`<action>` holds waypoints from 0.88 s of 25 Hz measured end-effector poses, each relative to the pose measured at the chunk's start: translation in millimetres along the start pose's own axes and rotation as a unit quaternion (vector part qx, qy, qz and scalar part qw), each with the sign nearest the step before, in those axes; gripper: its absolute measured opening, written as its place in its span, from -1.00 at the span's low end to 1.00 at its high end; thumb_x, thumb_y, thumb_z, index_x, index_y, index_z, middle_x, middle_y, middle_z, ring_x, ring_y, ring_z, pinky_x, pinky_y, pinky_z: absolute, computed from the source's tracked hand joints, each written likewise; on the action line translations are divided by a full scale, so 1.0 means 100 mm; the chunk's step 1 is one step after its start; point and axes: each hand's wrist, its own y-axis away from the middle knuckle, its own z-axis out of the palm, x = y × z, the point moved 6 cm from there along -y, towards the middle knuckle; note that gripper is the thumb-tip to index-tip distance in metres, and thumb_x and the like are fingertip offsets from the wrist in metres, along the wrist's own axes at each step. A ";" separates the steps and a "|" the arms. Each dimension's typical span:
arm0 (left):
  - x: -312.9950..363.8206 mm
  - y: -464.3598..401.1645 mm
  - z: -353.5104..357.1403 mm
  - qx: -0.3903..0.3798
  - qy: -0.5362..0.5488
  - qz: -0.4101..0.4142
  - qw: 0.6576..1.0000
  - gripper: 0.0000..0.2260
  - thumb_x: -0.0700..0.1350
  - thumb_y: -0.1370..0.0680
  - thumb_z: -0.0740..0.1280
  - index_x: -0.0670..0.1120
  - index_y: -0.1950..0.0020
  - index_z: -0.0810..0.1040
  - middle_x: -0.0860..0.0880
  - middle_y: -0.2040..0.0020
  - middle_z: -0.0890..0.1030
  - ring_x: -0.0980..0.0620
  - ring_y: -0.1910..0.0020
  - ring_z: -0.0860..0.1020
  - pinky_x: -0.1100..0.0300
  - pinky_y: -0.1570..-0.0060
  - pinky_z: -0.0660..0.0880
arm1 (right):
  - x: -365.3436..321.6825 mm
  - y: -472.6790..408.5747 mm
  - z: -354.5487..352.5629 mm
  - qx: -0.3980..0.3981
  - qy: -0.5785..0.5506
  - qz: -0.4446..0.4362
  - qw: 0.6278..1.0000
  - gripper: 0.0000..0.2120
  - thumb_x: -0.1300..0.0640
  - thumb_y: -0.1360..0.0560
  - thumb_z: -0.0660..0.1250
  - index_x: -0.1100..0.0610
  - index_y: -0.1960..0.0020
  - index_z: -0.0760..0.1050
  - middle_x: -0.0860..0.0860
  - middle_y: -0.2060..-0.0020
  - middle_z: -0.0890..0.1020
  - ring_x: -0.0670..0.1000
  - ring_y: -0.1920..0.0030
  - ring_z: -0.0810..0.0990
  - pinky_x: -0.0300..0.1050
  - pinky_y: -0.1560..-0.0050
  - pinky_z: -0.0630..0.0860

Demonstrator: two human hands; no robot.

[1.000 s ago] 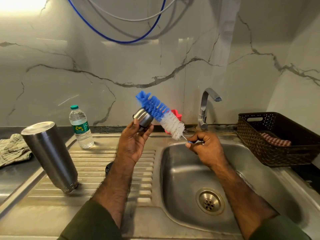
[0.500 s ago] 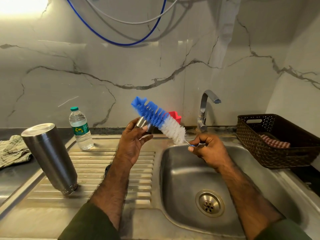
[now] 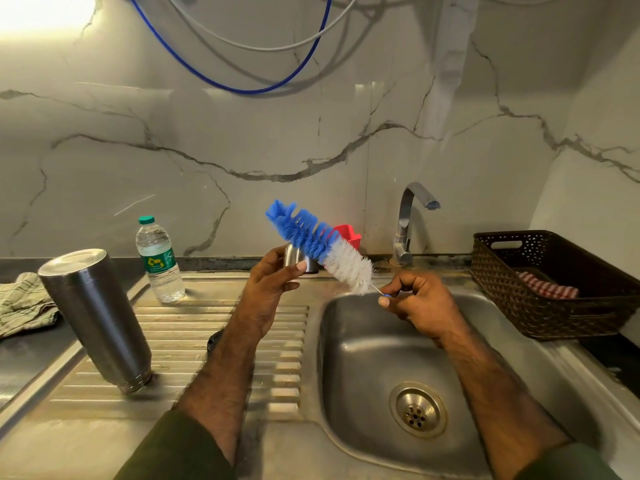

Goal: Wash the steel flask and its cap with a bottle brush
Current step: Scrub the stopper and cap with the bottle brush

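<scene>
left hand (image 3: 268, 292) curled around the cap (image 3: 294, 257), held up over the seam between drainboard and sink (image 3: 349, 355). right hand (image 3: 420, 303) pinched shut on the wire handle of the bottle brush (image 3: 318, 245), fingertips only. brush long axis runs up-left from the right hand, blue tip high, white bristles near the handle. bristles cross just in front of the cap, likely touching; contact not clear. judgement: cap scrub in hand, and it turns on keeping the brush axis across the cap face while the left hand rotates it. steel flask (image 3: 95, 317) stands inverted on the drainboard, well left of both hands, left hand nearer. tap (image 3: 410, 220) shows no water.
</scene>
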 end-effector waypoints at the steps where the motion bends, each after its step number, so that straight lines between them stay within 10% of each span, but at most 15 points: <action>1: 0.00 0.01 0.03 -0.017 -0.025 0.004 1.000 -0.46 0.04 -0.35 0.58 -0.06 -0.30 0.63 -0.02 -0.11 0.72 0.00 -0.09 0.65 0.06 -0.05 0.54 | -0.01 -0.01 0.02 0.001 0.006 -0.003 1.000 -0.75 0.38 -0.41 0.57 0.07 0.29 0.67 -0.05 0.37 0.67 -0.18 0.45 0.50 -0.26 0.41 0.44; 5: -0.06 0.02 0.18 -0.101 -0.095 0.035 0.990 -0.49 -0.09 -0.36 0.63 -0.10 -0.28 0.63 -0.20 -0.17 0.71 -0.28 -0.17 0.66 -0.14 -0.19 0.60 | -0.03 -0.03 0.09 0.019 0.031 -0.009 0.999 -0.81 0.33 -0.42 0.58 0.08 0.25 0.68 0.00 0.31 0.69 -0.24 0.43 0.52 -0.30 0.38 0.45; 11: -0.05 -0.04 -0.03 0.005 0.097 -0.009 0.995 -0.54 -0.14 -0.38 0.59 -0.11 -0.23 0.56 -0.14 -0.12 0.67 -0.09 -0.13 0.64 0.03 -0.03 0.55 | -0.01 -0.01 0.05 -0.006 -0.017 -0.002 1.000 -0.76 0.36 -0.42 0.56 0.07 0.29 0.68 0.12 0.31 0.68 -0.07 0.41 0.51 -0.17 0.41 0.46; 16: -0.03 0.03 0.22 -0.065 0.029 -0.004 0.997 -0.43 -0.15 -0.23 0.65 -0.14 -0.20 0.58 -0.09 0.00 0.71 -0.01 0.02 0.69 0.18 -0.01 0.62 | -0.01 -0.02 0.13 0.019 -0.011 -0.002 1.000 -0.84 0.34 -0.43 0.57 0.12 0.23 0.68 0.02 0.36 0.65 -0.14 0.47 0.47 -0.23 0.46 0.42; 22: -0.03 -0.04 0.00 0.002 0.182 -0.009 0.983 -0.56 -0.15 -0.50 0.57 -0.04 -0.36 0.59 -0.18 -0.26 0.67 -0.12 -0.20 0.68 0.02 -0.04 0.59 | 0.04 0.00 0.07 -0.015 -0.032 0.010 0.999 -0.73 0.37 -0.43 0.56 0.05 0.31 0.67 0.01 0.39 0.65 -0.08 0.45 0.48 -0.19 0.44 0.44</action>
